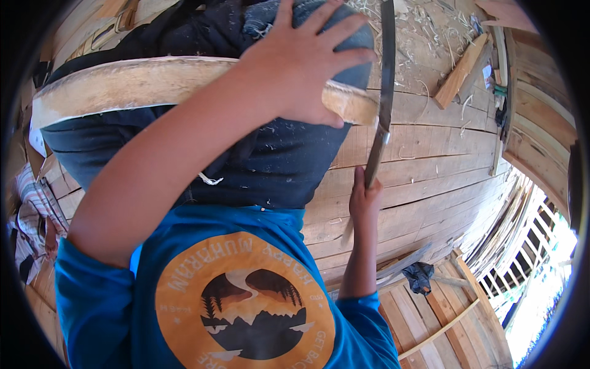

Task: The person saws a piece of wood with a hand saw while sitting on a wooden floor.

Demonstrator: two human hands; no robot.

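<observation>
Across my lap lies a long, pale, slightly curved strip of wood (147,85). My left hand (298,64) rests over its right part, fingers spread wide toward my knee and the thumb on the near side, palm pressing down. In my right hand (367,195) is the handle of a machete (386,74). Its long dark blade points away from me, close against the right end of the strip. Whether the edge touches the wood I cannot tell. The blade's far tip runs out of view at the top.
Shavings (424,37) litter the plank floor (424,135) ahead and right. Offcuts of wood (461,71) lie at the far right beside a plank wall (541,117). A black plastic bag (418,277) sits near slats at lower right. Another person's striped clothing (31,203) shows at left.
</observation>
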